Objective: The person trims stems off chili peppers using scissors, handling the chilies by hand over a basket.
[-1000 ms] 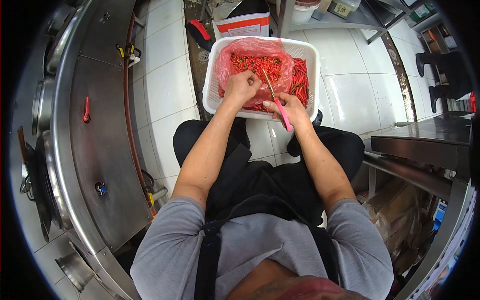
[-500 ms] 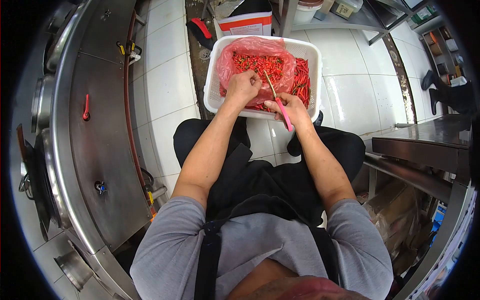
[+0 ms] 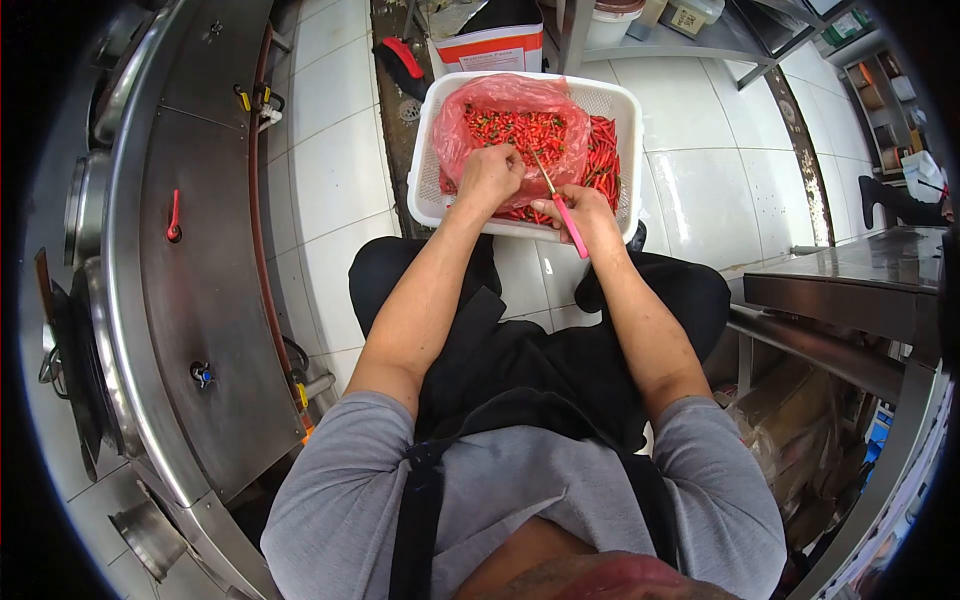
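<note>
Pink-handled scissors point(image 3: 568, 224) are gripped in my right hand point(image 3: 590, 212), their blades pointing away from me over a pink plastic bag point(image 3: 460, 115). My left hand point(image 3: 492, 174) is closed in a pinch just left of the blade tips; whatever its fingertips hold is too small to make out. Cut red chilies point(image 3: 510, 127) with some green bits fill the open bag. The bag sits in a white plastic basket point(image 3: 424, 190), and whole red chilies point(image 3: 603, 160) lie in the basket to the bag's right.
A steel counter point(image 3: 205, 300) with valves runs along the left. Behind the basket stand a red-and-white bag point(image 3: 490, 50) and a steel shelf point(image 3: 670, 45) with tubs. At right are a steel table point(image 3: 840, 285) and another person's leg point(image 3: 900, 200) on the tiled floor point(image 3: 700, 190).
The scissors have dipped slightly toward me, and their handles look closer together. My left hand has barely moved. The other person at far right has shifted, and a white bag now shows beside them.
</note>
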The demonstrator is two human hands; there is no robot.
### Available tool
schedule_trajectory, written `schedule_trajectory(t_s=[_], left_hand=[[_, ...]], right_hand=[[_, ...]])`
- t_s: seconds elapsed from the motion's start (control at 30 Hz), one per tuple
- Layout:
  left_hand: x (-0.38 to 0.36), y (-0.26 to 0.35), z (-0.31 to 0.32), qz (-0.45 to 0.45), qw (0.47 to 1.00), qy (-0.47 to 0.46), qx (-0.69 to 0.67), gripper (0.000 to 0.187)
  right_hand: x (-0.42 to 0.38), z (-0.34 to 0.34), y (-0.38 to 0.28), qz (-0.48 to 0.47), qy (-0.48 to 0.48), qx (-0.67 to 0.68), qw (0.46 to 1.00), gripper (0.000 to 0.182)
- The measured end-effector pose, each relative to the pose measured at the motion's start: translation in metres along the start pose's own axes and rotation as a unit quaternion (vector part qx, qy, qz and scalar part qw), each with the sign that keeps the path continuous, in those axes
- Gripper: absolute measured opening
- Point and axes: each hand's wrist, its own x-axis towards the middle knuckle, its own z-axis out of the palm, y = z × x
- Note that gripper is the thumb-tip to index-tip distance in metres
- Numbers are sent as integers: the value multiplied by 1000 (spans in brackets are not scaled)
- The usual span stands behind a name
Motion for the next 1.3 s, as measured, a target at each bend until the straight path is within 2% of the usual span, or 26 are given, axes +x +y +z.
schedule_trajectory(t_s=[0.07,0.1,0.17,0.27,0.33,0.4,0.43,0.47,0.53,0.57,0.7,0.77,0.87,1.07,1.2,1.27,1.3], left_hand=[[4,-9,8,-29,995,91,-16,16],[6,-10,7,-31,995,90,-15,16],[8,-14,6,-36,993,86,72,18],[2,-7,11,5,995,96,17,18],[-3,0,18,1,998,56,-24,18],[-6,5,28,41,990,-130,-21,17],[-5,8,37,31,978,-205,39,22],[-5,11,46,32,977,-205,38,22],[-6,21,57,-58,941,-256,211,27],[-6,23,59,-87,931,-290,203,32],[-6,5,88,-94,932,-292,194,33],[-4,-4,100,-68,933,-295,197,31],[-8,-1,91,-14,949,-291,121,27],[-6,-6,95,-2,947,-301,112,24],[-3,18,69,-13,941,-325,95,23],[-2,24,52,0,981,-192,-8,25],[-1,31,34,-8,990,-141,-28,26]], right_hand=[[1,-2,4,1,57,13,998,36],[0,-6,3,5,69,23,997,35],[5,-15,8,-25,84,102,991,32],[0,-35,3,-47,117,165,978,27],[-7,-44,-5,-65,139,230,961,28],[-10,-48,-5,-80,148,238,957,29],[-11,-48,-7,-71,151,243,956,28],[-11,-48,-7,-63,154,248,954,28],[-7,-46,0,-65,141,254,955,29],[-6,-44,4,-58,137,243,958,29],[-10,-41,1,-42,133,215,967,31],[-9,-41,3,-40,132,213,967,31],[-4,-39,9,-54,132,206,968,30],[-8,-38,8,-47,135,181,973,28],[-3,-39,15,-49,131,191,972,32],[-3,-34,13,-155,134,209,956,38],[-7,-33,8,-167,117,213,956,44]])
